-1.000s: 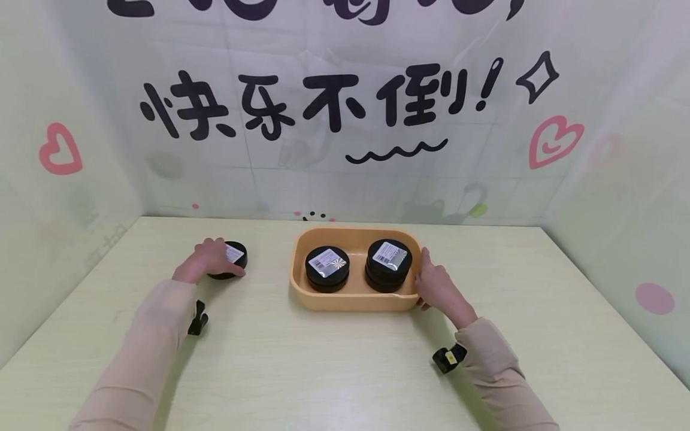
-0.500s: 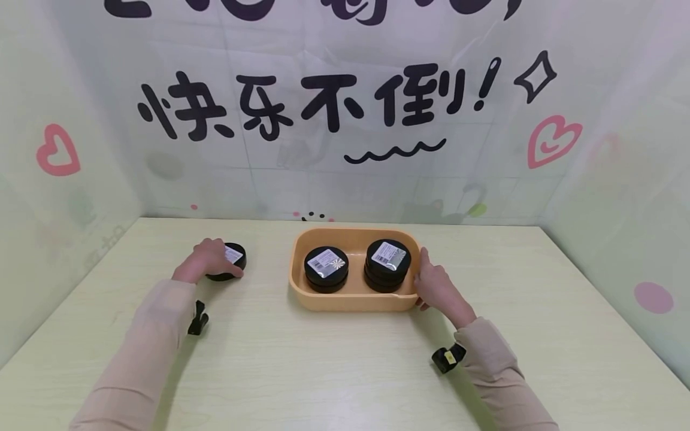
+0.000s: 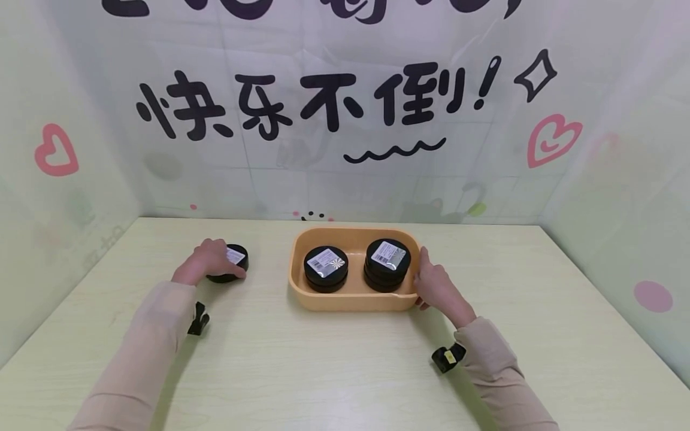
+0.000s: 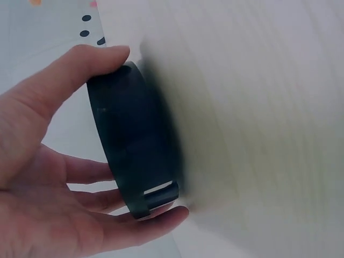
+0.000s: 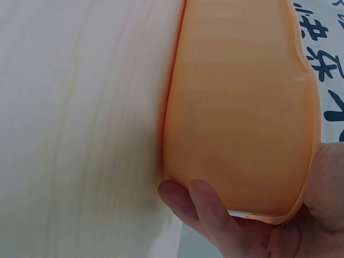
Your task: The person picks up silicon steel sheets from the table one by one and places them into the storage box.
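At the left back of the table, my left hand (image 3: 209,261) grips a flat round black tin (image 3: 237,257) with a white label, partly covered by the hand. In the left wrist view, thumb and fingers span the side of this black tin (image 4: 131,134); whether it touches the table cannot be told. An orange tray (image 3: 350,303) stands at the middle back. Its right end is held by my right hand (image 3: 439,287). Fingers (image 5: 212,215) lie against the tray's outer wall (image 5: 236,118) in the right wrist view. Stacked black tins sit inside, left (image 3: 326,263) and right (image 3: 388,256).
The pale wooden table (image 3: 302,371) runs up to a printed backdrop (image 3: 302,173) behind the tray, with further panels at left and right. Black camera mounts hang at the left wrist (image 3: 198,319) and right wrist (image 3: 448,358).
The tin in my left hand has shifted very slightly right and toward me. My right hand keeps its hold on the tray, which stays in place.
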`<state>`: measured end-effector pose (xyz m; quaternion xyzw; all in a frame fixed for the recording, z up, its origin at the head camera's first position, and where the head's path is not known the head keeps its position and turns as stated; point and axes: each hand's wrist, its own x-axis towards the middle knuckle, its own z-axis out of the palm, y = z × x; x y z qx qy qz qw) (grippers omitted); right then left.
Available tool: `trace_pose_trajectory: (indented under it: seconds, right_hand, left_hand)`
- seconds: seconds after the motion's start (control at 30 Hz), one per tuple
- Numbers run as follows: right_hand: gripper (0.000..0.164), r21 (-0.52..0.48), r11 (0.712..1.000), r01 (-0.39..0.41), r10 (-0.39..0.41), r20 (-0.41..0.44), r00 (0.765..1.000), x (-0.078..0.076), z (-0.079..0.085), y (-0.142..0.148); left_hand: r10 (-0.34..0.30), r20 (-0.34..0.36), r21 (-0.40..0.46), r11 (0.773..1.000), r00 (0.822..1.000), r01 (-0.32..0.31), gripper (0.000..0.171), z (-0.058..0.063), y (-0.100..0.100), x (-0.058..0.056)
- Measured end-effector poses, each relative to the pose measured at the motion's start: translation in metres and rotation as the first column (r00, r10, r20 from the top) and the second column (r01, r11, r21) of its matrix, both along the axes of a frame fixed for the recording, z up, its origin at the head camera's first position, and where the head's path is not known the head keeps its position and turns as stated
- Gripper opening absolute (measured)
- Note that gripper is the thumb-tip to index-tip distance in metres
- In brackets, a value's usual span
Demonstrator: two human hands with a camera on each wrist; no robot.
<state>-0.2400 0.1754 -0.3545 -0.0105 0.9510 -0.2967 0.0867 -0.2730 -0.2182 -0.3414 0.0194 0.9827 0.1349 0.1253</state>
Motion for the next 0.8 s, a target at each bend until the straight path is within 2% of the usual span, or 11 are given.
trace_pose_trajectory:
  seconds: [0.23, 0.53, 0.63, 0.8]
  right_hand:
    - [0.058, -0.011, 1.000, -0.002, 0.001, -0.019, 1.000, -0.001, -0.001, 0.000]
    - [0.060, 0.000, 1.000, 0.001, -0.001, -0.002, 1.000, 0.000, 0.000, 0.000]
    - [0.060, 0.000, 1.000, 0.003, -0.003, 0.003, 1.000, 0.000, 0.000, 0.000]
    - [0.059, -0.009, 1.000, 0.004, -0.004, -0.001, 1.000, 0.000, 0.000, 0.000]
  left_hand:
    - [-0.026, -0.008, 0.041, 0.999, 1.000, 0.026, 0.071, 0.005, 0.006, 0.001]
    - [-0.058, -0.069, 0.051, 0.997, 0.996, 0.061, 0.068, 0.014, 0.024, 0.006]
    - [-0.063, -0.114, 0.046, 0.997, 0.992, 0.068, 0.070, 0.017, 0.030, 0.007]
    - [-0.088, -0.208, 0.043, 0.994, 0.974, 0.099, 0.071, 0.021, 0.039, 0.007]
